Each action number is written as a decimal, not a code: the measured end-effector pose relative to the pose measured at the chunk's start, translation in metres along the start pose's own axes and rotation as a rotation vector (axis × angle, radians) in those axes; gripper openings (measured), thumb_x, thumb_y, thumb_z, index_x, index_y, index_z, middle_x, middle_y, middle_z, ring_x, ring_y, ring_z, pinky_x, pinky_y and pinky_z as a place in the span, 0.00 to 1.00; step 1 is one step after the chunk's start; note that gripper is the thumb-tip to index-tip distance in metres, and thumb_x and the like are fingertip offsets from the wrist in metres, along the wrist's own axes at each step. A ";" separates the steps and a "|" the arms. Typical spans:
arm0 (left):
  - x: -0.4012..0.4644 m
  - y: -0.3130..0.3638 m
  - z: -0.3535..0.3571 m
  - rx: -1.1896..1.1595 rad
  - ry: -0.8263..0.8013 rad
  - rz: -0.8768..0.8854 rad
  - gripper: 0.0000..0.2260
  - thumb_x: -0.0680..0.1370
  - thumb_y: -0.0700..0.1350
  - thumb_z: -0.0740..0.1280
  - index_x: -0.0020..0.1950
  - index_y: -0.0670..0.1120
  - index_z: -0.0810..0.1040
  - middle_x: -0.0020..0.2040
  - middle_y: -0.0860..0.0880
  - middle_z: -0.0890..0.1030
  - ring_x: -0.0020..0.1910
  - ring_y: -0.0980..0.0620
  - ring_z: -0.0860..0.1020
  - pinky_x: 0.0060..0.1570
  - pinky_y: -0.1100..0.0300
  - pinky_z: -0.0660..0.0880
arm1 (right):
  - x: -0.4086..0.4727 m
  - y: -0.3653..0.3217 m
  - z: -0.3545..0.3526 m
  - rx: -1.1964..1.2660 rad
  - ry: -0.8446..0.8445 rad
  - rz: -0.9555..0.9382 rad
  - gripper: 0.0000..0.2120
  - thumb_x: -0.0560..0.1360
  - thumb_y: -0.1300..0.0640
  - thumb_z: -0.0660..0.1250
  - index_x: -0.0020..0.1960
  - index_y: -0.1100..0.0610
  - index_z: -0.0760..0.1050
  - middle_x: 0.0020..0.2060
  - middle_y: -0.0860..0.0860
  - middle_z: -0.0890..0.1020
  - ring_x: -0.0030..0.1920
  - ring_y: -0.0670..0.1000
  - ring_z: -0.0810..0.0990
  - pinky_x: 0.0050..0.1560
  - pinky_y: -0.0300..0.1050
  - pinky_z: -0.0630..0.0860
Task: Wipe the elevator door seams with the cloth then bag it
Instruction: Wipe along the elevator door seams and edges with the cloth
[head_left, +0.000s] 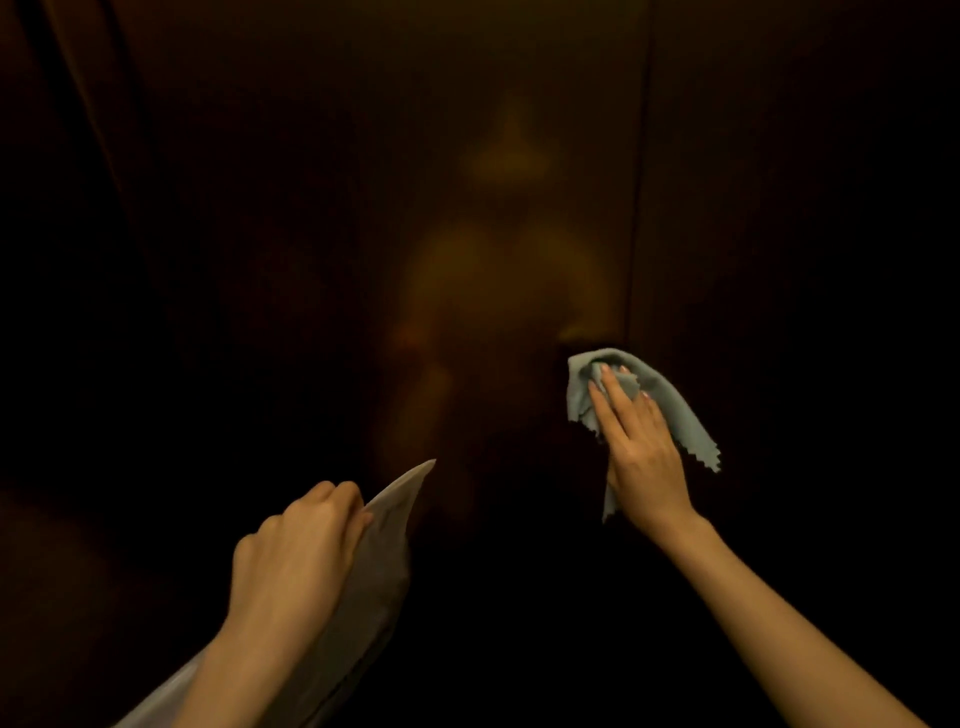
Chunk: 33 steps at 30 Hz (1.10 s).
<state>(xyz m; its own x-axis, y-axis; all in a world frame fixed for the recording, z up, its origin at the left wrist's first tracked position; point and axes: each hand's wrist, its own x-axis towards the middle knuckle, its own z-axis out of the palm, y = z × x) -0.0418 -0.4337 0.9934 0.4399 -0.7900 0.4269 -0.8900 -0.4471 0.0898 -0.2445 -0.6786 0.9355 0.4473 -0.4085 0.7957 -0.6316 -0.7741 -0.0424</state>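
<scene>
In the head view, a dark, brownish elevator door (363, 208) fills nearly the whole picture, and a thin vertical seam (640, 208) is seen running down it right of centre. A faint, blurred reflection (498, 291) is carried on the door panel left of the seam; its details cannot be made out.

A pale blue-grey cloth (670, 410) with a zigzag-cut edge is pressed flat against the door at the lower part of the seam, so that the seam is covered there. The cloth is held in place by the right hand (644, 447), which is laid over it with the fingers (613, 395) stretched out nearly straight and pointing up along the seam. Part of the cloth is bunched above the fingertips, one corner hangs to the right of the seam, and a narrow strip hangs down beside the wrist.

Well to the left of the seam and lower in the picture, a thin, pale, translucent bag (384, 545) is gripped by the left hand (296, 551). The fingers of that hand are curled round the bag's upper edge, with the knuckles turned up. One pointed corner of the bag is raised toward the door, and the rest trails down along the forearm to the bottom edge. Whether the bag touches the door cannot be told.
</scene>
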 end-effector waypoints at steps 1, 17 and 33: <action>0.006 0.017 0.007 -0.007 -0.002 0.016 0.08 0.80 0.56 0.55 0.50 0.55 0.71 0.48 0.56 0.75 0.46 0.51 0.78 0.36 0.58 0.69 | -0.006 0.016 -0.003 -0.023 -0.029 0.019 0.28 0.76 0.65 0.57 0.75 0.63 0.56 0.75 0.55 0.57 0.74 0.53 0.54 0.72 0.54 0.57; 0.058 0.143 0.042 0.029 -0.080 0.079 0.10 0.81 0.55 0.53 0.51 0.52 0.71 0.50 0.54 0.75 0.47 0.50 0.77 0.39 0.57 0.72 | -0.027 0.100 0.024 -0.224 -0.115 -0.253 0.27 0.74 0.62 0.50 0.72 0.61 0.60 0.72 0.57 0.64 0.72 0.58 0.59 0.70 0.56 0.58; 0.074 0.130 0.049 -0.019 -0.042 0.079 0.09 0.80 0.55 0.55 0.50 0.53 0.72 0.50 0.54 0.75 0.47 0.50 0.77 0.37 0.59 0.68 | -0.035 0.086 0.042 -0.261 -0.056 -0.173 0.33 0.71 0.69 0.61 0.74 0.59 0.57 0.74 0.57 0.61 0.75 0.59 0.55 0.72 0.56 0.55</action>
<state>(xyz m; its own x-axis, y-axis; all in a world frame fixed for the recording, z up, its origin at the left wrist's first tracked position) -0.1190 -0.5711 0.9927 0.3724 -0.8398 0.3950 -0.9242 -0.3746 0.0747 -0.2875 -0.7512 0.8789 0.5917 -0.3132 0.7428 -0.6810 -0.6873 0.2527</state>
